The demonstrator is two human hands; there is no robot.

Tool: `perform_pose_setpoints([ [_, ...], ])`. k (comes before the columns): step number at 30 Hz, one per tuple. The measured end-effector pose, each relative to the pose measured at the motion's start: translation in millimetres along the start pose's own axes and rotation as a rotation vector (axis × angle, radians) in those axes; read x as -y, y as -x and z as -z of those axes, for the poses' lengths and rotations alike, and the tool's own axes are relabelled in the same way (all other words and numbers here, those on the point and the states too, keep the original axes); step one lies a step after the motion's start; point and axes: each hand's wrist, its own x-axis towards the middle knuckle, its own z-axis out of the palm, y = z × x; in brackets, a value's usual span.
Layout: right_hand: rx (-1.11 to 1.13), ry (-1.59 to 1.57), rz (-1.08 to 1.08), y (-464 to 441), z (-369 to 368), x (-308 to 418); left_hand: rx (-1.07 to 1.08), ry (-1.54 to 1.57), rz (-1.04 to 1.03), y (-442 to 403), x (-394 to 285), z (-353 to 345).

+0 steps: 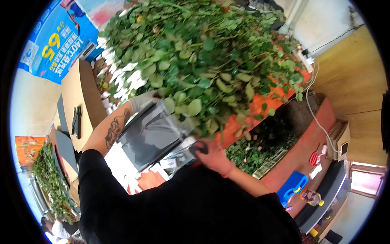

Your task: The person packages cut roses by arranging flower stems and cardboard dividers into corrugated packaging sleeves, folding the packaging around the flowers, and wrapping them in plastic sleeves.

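Observation:
My left hand [143, 101], in a pale glove, reaches to the far left edge of a stack of black sheets [152, 132] with clear plastic over it. Its fingers are partly hidden among the leaves and the stack's edge. In a pink glove, my right hand [215, 158] is closed around a dark ring-shaped handle [199, 147] near the stack's right corner; the rest of that tool is blurred. Just beyond both hands lies a big heap of leafy rose stems [195, 69]. White wrapped flower heads [132, 77] line its left side.
The heap lies on an orange-red surface [260, 103]. Cardboard [83, 97] with a black clip-like object [76, 122] stands at left. On the right ledge are red scissors [314, 157], a blue case [293, 185], a bottle [312, 197] and a white cable [310, 103].

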Motion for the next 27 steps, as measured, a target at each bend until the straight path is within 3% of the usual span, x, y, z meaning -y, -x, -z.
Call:
perform_pose_setpoints([
  [1, 0.159, -0.143, -0.081, -8.1, 11.9, 4.1, 0.014, -0.140, 0.005, -19.5, 25.2, 16.8],
  [3, 0.261, -0.140, 0.020, -18.5, 12.9, -11.0, -0.088, -0.334, -0.089, -34.6, 38.8, 24.8],
  [5, 0.261, -0.191, 0.031, -23.5, 19.3, -16.8, -0.310, -0.924, 0.251, -26.2, 16.9, 21.7],
  [7, 0.227, -0.168, 0.028, -20.3, 22.3, -19.6, -0.590, -0.828, -0.037, 25.7, -12.1, 1.9],
  [8, -0.043, 0.081, 0.258, -10.5, -0.7, -44.0, -0.885, -0.681, 0.030, 65.2, -45.5, -29.9],
  [10, 0.143, 0.107, 0.199, -17.2, 15.0, -28.2, -1.266, -0.344, -0.349, 124.4, -31.8, -68.4],
  [11, 0.274, -0.062, 0.156, -23.2, 9.4, -38.0, -1.426, -0.398, -0.350, 155.2, -27.1, -100.4],
  [12, 0.242, -0.079, 0.188, -22.3, 14.4, -30.1, -1.552, -0.347, -0.253, 174.9, -28.5, -141.7],
  [13, 0.190, -0.084, 0.218, -25.9, 20.0, -21.8, -1.572, -0.360, -0.238, 187.9, -18.2, -159.6],
  [16, 0.287, -0.236, 0.136, -29.9, 13.3, -27.9, -1.348, 0.008, -0.203, 195.1, 44.5, -196.5],
  [18, 0.285, -0.257, 0.122, -28.7, 14.9, -26.9, -1.259, 0.134, -0.194, 192.4, 41.0, -204.0],
  [20, 0.286, -0.395, 0.032, -25.2, 12.0, -26.8, -1.039, 0.902, -0.392, 186.6, 30.4, -206.2],
  [21, 0.170, -0.334, 0.041, -18.7, 7.0, -31.8, -1.027, 0.911, -0.379, 187.9, 26.0, -207.2],
  [23, 0.142, -0.277, 0.102, -15.4, 9.6, -30.4, -0.999, 0.694, -0.408, 189.4, 26.7, -207.0],
  [25, 0.203, -0.308, -0.024, -17.3, 24.1, -9.1, -0.951, 0.688, -0.386, 186.7, 25.1, -206.6],
  [27, 0.222, -0.380, -0.182, -18.1, 36.9, 6.4, -0.989, 0.393, -0.285, 180.2, 7.5, -211.6],
])
